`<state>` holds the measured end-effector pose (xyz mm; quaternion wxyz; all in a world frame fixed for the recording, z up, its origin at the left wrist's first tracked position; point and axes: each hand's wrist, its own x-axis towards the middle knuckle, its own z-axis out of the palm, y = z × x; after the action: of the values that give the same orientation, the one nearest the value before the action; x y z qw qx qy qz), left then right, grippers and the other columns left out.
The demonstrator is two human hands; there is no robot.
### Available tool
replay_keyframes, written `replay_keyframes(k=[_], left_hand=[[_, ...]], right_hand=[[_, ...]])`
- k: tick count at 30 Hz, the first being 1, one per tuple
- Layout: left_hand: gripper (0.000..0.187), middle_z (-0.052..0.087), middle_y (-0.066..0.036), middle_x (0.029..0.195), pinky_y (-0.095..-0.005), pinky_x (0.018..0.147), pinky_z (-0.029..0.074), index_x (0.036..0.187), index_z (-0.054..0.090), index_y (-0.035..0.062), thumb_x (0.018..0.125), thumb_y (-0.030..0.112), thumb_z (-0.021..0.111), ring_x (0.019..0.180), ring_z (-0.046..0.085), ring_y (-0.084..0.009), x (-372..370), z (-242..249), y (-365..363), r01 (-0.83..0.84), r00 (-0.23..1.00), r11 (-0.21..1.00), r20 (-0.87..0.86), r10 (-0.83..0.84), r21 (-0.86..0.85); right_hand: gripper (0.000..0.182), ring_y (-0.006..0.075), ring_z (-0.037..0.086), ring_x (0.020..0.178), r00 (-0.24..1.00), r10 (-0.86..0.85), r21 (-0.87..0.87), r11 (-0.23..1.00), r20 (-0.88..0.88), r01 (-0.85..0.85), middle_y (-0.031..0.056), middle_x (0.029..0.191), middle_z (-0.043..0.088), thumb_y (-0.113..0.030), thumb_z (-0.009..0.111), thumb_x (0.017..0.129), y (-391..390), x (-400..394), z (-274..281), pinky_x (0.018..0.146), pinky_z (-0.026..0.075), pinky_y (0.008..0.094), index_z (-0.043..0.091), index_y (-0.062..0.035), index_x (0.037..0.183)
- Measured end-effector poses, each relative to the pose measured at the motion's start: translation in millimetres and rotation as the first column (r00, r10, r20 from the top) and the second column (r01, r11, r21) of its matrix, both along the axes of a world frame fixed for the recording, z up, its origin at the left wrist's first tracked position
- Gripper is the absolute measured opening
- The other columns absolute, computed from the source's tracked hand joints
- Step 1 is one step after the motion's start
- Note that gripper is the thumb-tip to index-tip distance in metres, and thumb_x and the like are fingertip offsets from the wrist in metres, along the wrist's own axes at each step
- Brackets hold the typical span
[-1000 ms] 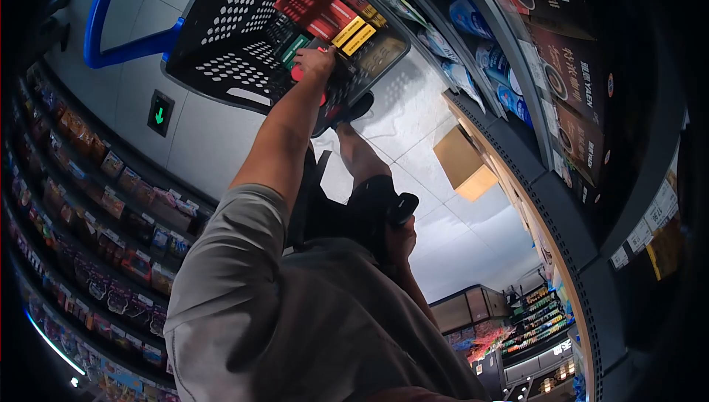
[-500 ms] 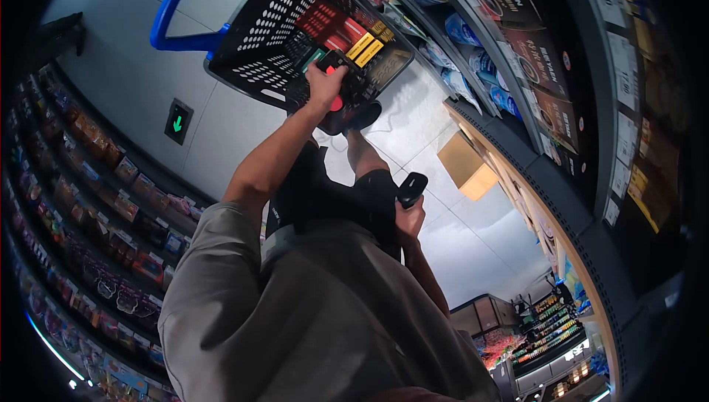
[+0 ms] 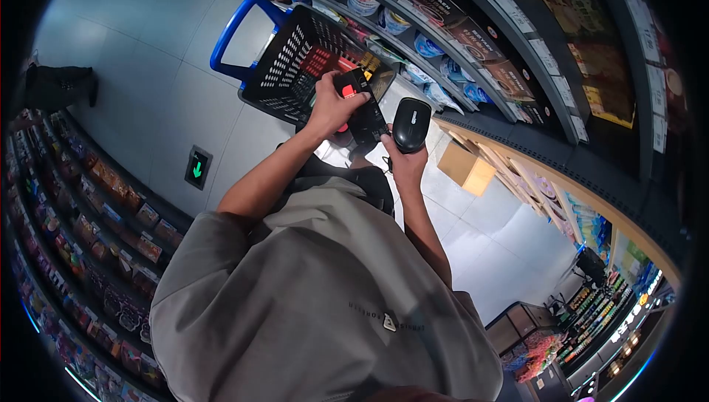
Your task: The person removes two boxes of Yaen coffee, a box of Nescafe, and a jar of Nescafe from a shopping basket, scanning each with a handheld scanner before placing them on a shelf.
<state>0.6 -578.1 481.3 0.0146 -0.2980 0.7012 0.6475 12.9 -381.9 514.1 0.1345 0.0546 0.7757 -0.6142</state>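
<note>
My left hand (image 3: 330,110) is wrapped round a black box (image 3: 366,123) with a red patch on it, the thumb lying across its face. The box is tilted over the near end of the black shopping basket (image 3: 275,84), which has a blue handle (image 3: 230,36). Inside the basket lie red boxes (image 3: 319,60), partly hidden by my left hand. In my right hand (image 3: 408,168) is a black handheld barcode scanner (image 3: 412,124), held just right of the box, with my fingertips close to the box's lower edge.
Shelves with packaged goods (image 3: 480,47) stand close on the right, and curved shelves (image 3: 111,232) line the left. A cardboard box (image 3: 467,168) is on the floor at right. A green arrow sign (image 3: 197,167) is set in the floor. A dark shape (image 3: 59,88) is at far left.
My left hand has lifted the black box up from the basket towards me. My right hand has raised the barcode scanner beside it. The view has shifted, with the basket now further right.
</note>
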Motion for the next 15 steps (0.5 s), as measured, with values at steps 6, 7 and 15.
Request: replay_keyframes(k=[6, 7, 15], left_hand=[[0.086, 0.043, -0.025, 0.123, -0.0353, 0.093, 0.047, 0.133, 0.036, -0.0091, 0.074, 0.036, 0.079, 0.112, 0.051, -0.0315, 1.5, 17.3, -10.9, 0.062, 0.988, 0.996, -0.135, -0.070, -0.056], [0.086, 0.043, -0.025, 0.125, -0.0346, 0.094, 0.046, 0.135, 0.035, -0.0088, 0.076, 0.036, 0.078, 0.113, 0.051, -0.0308, 2.0, 17.2, -13.2, 0.046, 0.970, 0.995, -0.233, -0.066, -0.091], [0.068, 0.053, -0.013, 0.121, -0.0261, 0.081, 0.048, 0.141, 0.030, -0.0010, 0.086, 0.012, 0.069, 0.102, 0.055, -0.0133, 23.1, 78.7, -25.0, 0.160, 0.932, 0.790, -0.353, 0.076, 0.592]], right_hand=[[0.027, 0.0096, 0.062, 0.077, 0.990, -0.136, -0.143, 0.981, -0.029, 0.131, 0.0046, 0.088, 0.065, 0.003, 0.075, 0.077, -25.3, 17.5, 19.4, 0.068, 0.048, 0.0224, 0.059, 0.0019, 0.099], [0.027, 0.0089, 0.060, 0.074, 0.987, -0.159, -0.172, 0.972, 0.018, 0.159, 0.0040, 0.087, 0.065, 0.004, 0.074, 0.077, -26.3, 18.2, 23.2, 0.066, 0.048, 0.0221, 0.059, 0.0021, 0.099], [0.034, 0.0143, 0.057, 0.068, 0.896, -0.442, -0.450, 0.794, 0.033, 0.408, 0.0114, 0.094, 0.063, 0.007, 0.067, 0.080, -43.1, 24.5, 74.0, 0.058, 0.047, 0.0269, 0.055, 0.0042, 0.112]])
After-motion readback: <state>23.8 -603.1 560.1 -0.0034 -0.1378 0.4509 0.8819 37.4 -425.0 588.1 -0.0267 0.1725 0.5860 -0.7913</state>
